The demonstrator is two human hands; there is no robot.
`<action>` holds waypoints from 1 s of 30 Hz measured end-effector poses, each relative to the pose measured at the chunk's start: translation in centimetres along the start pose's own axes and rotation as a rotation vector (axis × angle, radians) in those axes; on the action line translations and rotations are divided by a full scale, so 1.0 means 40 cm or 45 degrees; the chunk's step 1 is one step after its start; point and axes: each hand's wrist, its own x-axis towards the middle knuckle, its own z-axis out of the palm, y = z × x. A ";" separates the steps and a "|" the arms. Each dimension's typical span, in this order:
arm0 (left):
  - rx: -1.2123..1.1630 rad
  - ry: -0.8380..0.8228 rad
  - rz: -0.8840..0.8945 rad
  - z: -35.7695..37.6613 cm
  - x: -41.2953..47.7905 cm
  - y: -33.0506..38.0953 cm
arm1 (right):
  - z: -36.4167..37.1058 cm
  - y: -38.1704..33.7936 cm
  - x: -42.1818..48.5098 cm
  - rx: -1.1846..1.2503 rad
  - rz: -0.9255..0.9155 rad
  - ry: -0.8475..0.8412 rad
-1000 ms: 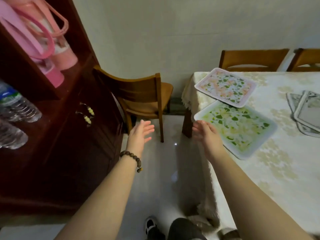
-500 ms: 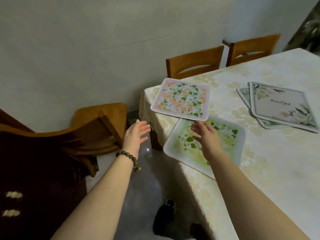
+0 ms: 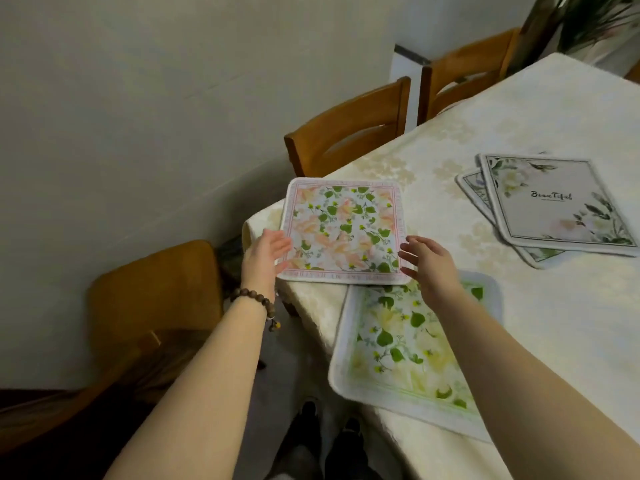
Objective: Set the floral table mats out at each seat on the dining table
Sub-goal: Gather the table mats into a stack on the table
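Four floral mats lie on the dining table (image 3: 450, 140). The pink mat (image 3: 344, 230) sits at the table's corner, its near edge overlapping the green mat (image 3: 408, 344) at its 5 o'clock. At 3 o'clock, well apart, two pale mats (image 3: 550, 202) lie stacked. The left hand (image 3: 265, 259), fingers spread, is at the pink mat's 8 o'clock edge; the right hand (image 3: 427, 263), also open, is at its 4 o'clock corner. Neither grips it. Three wooden chairs (image 3: 346, 133) stand around.

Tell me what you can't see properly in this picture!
- Lower grey mat, head view: mostly covered by the "Beautiful" mat.
- Green mat: partly hidden by the right arm and the pink mat.
- Plant: cut off by the top edge.
- Shoes: too dark.
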 end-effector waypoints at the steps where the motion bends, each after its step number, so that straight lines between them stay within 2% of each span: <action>1: 0.052 -0.006 -0.011 0.008 0.031 0.005 | 0.004 -0.003 0.023 -0.041 0.021 0.016; 7: 0.407 -0.075 -0.203 0.042 0.212 0.012 | 0.025 -0.024 0.159 -0.407 0.122 0.102; 12: 0.760 -0.059 -0.145 0.042 0.281 -0.028 | 0.042 -0.015 0.207 -0.561 0.299 0.083; 16: 0.947 -0.026 -0.147 0.030 0.314 -0.030 | 0.048 -0.009 0.216 -0.602 0.341 0.084; 19: 0.897 -0.049 -0.199 0.026 0.324 -0.029 | 0.054 -0.008 0.212 -0.597 0.298 0.159; 24: 0.769 -0.040 -0.133 0.032 0.317 -0.020 | 0.044 -0.028 0.181 -0.567 0.170 0.254; 30: 0.584 -0.218 -0.121 0.079 0.270 -0.022 | -0.075 -0.044 0.079 -0.458 0.194 0.415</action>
